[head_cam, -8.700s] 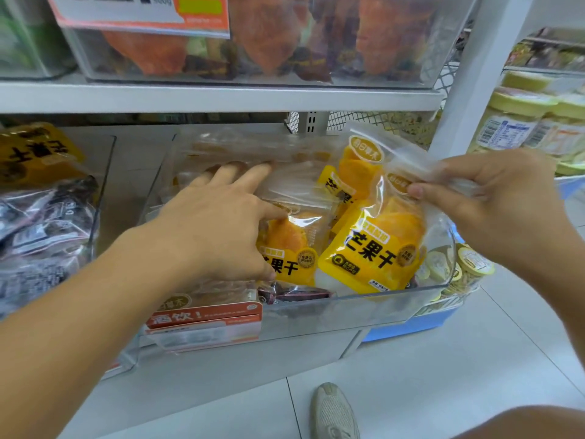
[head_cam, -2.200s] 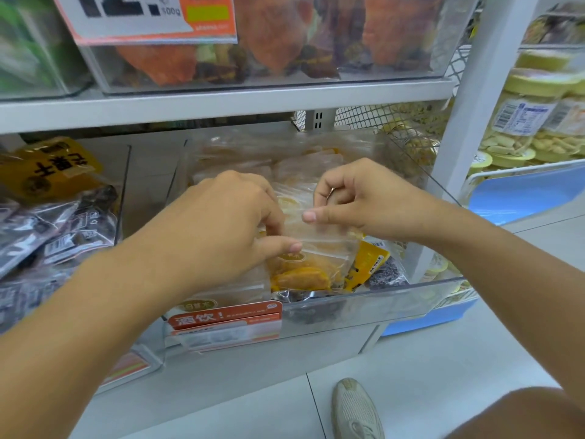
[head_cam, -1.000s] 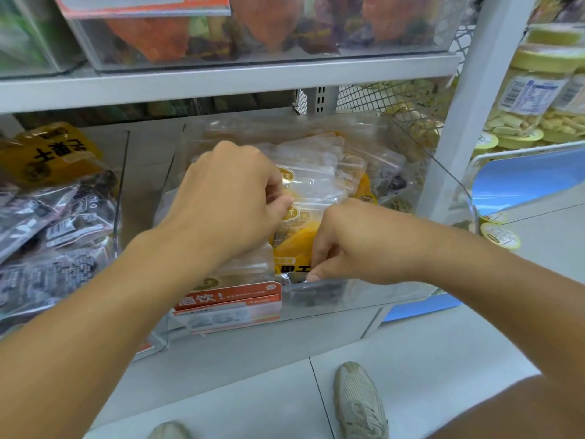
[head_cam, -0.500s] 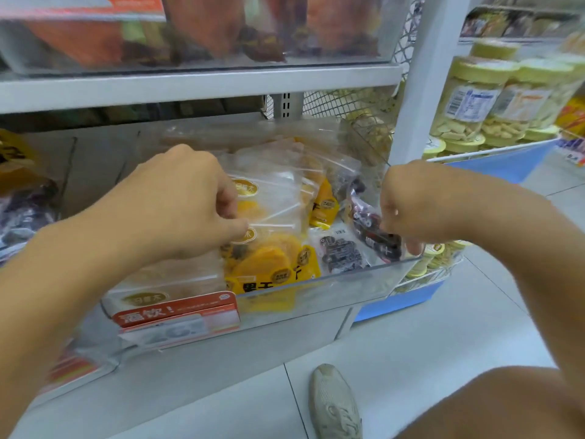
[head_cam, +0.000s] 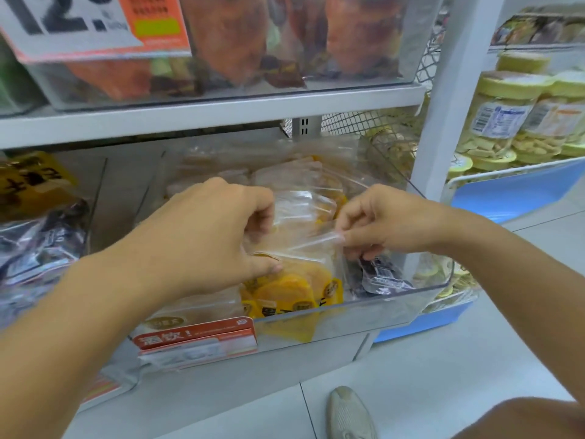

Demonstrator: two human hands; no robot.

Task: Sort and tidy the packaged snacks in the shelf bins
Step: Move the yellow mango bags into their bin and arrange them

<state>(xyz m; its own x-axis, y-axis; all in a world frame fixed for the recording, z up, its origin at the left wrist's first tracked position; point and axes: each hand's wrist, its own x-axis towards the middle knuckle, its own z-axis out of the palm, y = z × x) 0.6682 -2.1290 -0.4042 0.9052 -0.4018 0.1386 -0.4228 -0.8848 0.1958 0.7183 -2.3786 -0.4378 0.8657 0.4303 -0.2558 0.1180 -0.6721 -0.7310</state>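
Our left hand (head_cam: 205,239) grips the mango packets (head_cam: 285,280); right hand (head_cam: 380,223) pinches one's clear top; we should square them upright inside the bin (head_cam: 364,315).

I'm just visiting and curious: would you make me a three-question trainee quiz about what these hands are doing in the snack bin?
1. True or false: the right hand pinches a clear packet edge.
2. The dark foil packet lies at which end of the clear plastic bin: A left, B right?
3. Fill in: the left hand grips the yellow ____ packets.

Key: 1 true; 2 B; 3 dried-mango.
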